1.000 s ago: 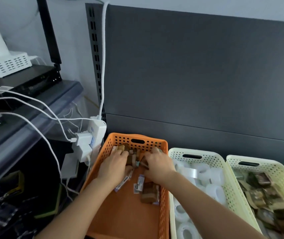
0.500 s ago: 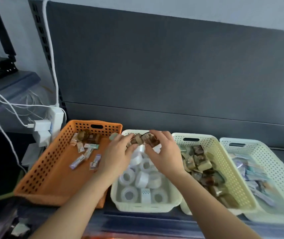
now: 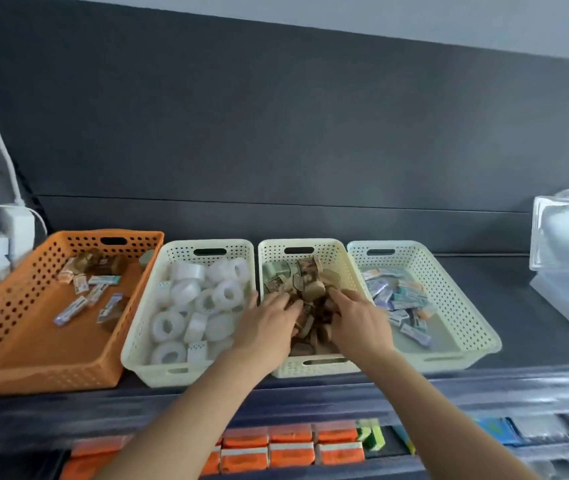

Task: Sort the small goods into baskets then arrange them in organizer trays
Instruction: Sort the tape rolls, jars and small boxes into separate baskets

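Three kinds look sorted (tape rolls, sachets, brown packets). The left hand and right hand lie loose, gripping nothing, on those packets in the middle cream basket. Leftovers sit in the orange basket; arranging comes later, I'd guess.

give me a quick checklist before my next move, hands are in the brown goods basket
1. Left hand and right hand over brown basket: ok.
2. Hands holding nothing: cannot tell, both lie in the pile.
3. Orange basket sorted out: not ok, brown pieces and packets lie in it.
4. Tape basket holds only rolls: ok.
5. Packet basket has room: ok, bare floor at its near end.
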`<action>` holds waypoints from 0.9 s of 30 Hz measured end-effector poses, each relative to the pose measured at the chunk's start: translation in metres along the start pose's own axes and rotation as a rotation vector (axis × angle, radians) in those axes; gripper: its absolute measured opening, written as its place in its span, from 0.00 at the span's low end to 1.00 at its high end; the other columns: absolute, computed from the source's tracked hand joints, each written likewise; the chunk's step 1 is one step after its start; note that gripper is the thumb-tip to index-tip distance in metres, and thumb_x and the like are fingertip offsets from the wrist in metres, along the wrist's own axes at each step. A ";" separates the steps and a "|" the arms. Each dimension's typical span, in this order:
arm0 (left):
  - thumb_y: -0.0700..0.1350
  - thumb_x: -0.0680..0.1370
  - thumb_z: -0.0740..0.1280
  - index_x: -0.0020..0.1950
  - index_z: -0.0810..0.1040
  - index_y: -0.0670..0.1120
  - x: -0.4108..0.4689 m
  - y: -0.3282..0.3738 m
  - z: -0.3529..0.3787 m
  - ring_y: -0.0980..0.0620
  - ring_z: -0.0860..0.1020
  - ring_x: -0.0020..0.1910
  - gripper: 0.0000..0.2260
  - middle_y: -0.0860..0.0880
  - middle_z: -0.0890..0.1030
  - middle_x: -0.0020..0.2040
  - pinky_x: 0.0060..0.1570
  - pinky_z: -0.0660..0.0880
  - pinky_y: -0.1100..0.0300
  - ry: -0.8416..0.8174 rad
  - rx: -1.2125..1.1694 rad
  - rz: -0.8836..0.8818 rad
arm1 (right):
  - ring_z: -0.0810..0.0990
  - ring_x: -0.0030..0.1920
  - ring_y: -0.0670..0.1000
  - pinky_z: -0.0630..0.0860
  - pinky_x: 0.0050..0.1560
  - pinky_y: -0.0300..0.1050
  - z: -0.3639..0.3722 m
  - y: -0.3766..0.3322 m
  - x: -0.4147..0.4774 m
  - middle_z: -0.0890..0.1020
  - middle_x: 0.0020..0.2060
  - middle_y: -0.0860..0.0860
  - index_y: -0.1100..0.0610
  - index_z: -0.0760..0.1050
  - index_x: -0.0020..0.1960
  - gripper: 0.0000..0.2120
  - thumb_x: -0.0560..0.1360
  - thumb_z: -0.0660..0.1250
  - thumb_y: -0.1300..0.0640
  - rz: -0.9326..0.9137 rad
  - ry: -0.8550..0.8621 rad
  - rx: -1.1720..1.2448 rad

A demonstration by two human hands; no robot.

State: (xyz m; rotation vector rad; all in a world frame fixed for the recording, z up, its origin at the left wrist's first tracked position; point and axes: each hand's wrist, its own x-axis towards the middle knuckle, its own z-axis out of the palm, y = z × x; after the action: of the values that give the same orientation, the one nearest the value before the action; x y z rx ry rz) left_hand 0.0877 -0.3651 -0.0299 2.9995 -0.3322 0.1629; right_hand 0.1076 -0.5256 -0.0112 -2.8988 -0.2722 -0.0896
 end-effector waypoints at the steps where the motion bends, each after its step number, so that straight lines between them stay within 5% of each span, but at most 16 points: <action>1: 0.42 0.81 0.61 0.77 0.58 0.50 0.001 0.001 0.001 0.50 0.57 0.76 0.25 0.48 0.60 0.77 0.75 0.51 0.45 -0.028 0.020 0.004 | 0.75 0.63 0.55 0.76 0.58 0.48 0.001 0.004 0.001 0.68 0.71 0.50 0.51 0.61 0.74 0.28 0.75 0.60 0.59 -0.003 -0.033 -0.036; 4: 0.42 0.81 0.59 0.78 0.55 0.49 0.001 0.000 0.000 0.50 0.56 0.76 0.26 0.48 0.59 0.77 0.76 0.46 0.47 -0.077 0.020 0.016 | 0.55 0.76 0.53 0.58 0.73 0.48 0.004 0.009 0.003 0.54 0.77 0.54 0.57 0.51 0.77 0.31 0.76 0.59 0.59 -0.043 -0.128 -0.107; 7: 0.42 0.82 0.59 0.78 0.55 0.50 -0.003 -0.003 -0.002 0.50 0.55 0.77 0.26 0.46 0.58 0.78 0.76 0.46 0.49 -0.076 0.012 0.038 | 0.51 0.76 0.54 0.51 0.75 0.49 0.006 0.009 0.007 0.52 0.77 0.55 0.57 0.44 0.77 0.34 0.76 0.57 0.60 -0.070 -0.164 -0.144; 10: 0.42 0.81 0.60 0.78 0.56 0.48 -0.004 -0.007 -0.003 0.49 0.58 0.75 0.25 0.47 0.61 0.76 0.75 0.54 0.49 -0.063 -0.014 0.062 | 0.55 0.75 0.55 0.54 0.74 0.51 0.008 0.005 0.010 0.58 0.75 0.54 0.56 0.48 0.77 0.33 0.75 0.57 0.61 -0.083 -0.130 -0.134; 16: 0.36 0.78 0.60 0.67 0.73 0.46 -0.012 -0.029 -0.020 0.50 0.70 0.63 0.17 0.49 0.74 0.63 0.61 0.72 0.54 0.044 -0.041 0.018 | 0.74 0.60 0.54 0.71 0.61 0.49 0.006 -0.017 0.019 0.76 0.60 0.50 0.51 0.71 0.64 0.21 0.72 0.58 0.61 -0.133 0.030 -0.026; 21: 0.42 0.78 0.64 0.59 0.77 0.50 -0.025 -0.061 -0.037 0.54 0.74 0.56 0.11 0.53 0.77 0.56 0.55 0.75 0.57 0.110 -0.010 -0.092 | 0.75 0.58 0.53 0.74 0.57 0.48 0.006 -0.050 0.027 0.78 0.57 0.51 0.53 0.72 0.65 0.19 0.74 0.59 0.58 -0.232 0.075 0.043; 27: 0.41 0.78 0.64 0.62 0.78 0.49 -0.044 -0.118 -0.060 0.52 0.74 0.57 0.13 0.52 0.77 0.57 0.49 0.74 0.61 0.155 0.056 -0.212 | 0.73 0.61 0.54 0.73 0.58 0.49 0.011 -0.115 0.040 0.76 0.58 0.52 0.54 0.70 0.67 0.19 0.76 0.61 0.54 -0.391 0.004 0.080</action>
State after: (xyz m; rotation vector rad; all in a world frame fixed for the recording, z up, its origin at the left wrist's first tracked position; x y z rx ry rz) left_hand 0.0653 -0.2341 0.0118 3.0255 0.0063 0.3874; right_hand 0.1257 -0.4055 0.0064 -2.7257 -0.8185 -0.1458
